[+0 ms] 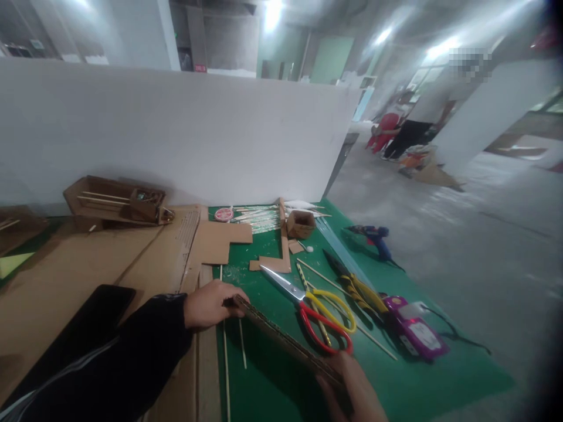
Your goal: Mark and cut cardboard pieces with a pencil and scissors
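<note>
Between my two hands a piece of corrugated cardboard (281, 340) is held up, its fluted edge facing upward. My left hand (213, 303) pinches its far left end between thumb and fingers. The near right end is gripped by my right hand (349, 387), partly cut off by the lower frame edge. Just beyond the cardboard lie scissors (303, 305) with one red and one yellow handle loop. Thin wooden sticks (225, 363) lie on the green mat (272, 387) below and beside the piece.
Yellow-handled pliers (358, 290), a purple device (416, 328) with a cable and a blue glue gun (373, 237) lie at right. Cut cardboard (220, 240) and a small cardboard box (301, 224) lie ahead. A phone-like black slab (83, 334) is left. A white partition (176, 135) stands behind; a person (417, 111) is beyond.
</note>
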Tool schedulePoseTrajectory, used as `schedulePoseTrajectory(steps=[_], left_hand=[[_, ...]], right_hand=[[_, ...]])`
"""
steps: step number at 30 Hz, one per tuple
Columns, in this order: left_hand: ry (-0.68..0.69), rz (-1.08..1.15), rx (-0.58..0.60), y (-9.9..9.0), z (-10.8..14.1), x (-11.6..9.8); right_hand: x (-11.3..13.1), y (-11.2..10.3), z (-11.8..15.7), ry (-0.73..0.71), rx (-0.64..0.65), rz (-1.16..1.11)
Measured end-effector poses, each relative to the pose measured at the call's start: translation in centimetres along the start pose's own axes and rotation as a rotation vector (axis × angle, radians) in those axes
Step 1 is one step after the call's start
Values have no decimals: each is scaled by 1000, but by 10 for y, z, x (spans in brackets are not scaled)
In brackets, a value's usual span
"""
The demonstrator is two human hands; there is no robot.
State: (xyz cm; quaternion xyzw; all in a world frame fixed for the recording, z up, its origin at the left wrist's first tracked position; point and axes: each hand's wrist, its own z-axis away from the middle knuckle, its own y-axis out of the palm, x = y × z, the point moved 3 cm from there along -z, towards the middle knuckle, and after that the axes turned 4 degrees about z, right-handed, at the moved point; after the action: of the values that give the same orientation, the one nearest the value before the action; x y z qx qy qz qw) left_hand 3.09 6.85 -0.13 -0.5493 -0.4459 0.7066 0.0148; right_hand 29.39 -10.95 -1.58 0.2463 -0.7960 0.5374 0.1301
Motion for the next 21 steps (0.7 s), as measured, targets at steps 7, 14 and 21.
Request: schedulePoseTrajectory(steps=[7, 14, 21], left_hand=[[114, -69, -41, 0, 0, -1], [574, -395, -316, -27, 29, -70], [752, -666, -678, -39, 51, -116]], right_hand=[[-4, 5, 4, -45, 20, 32], [-4, -37, -17, -390, -297, 150], [0, -80, -61, -551, -569, 342]])
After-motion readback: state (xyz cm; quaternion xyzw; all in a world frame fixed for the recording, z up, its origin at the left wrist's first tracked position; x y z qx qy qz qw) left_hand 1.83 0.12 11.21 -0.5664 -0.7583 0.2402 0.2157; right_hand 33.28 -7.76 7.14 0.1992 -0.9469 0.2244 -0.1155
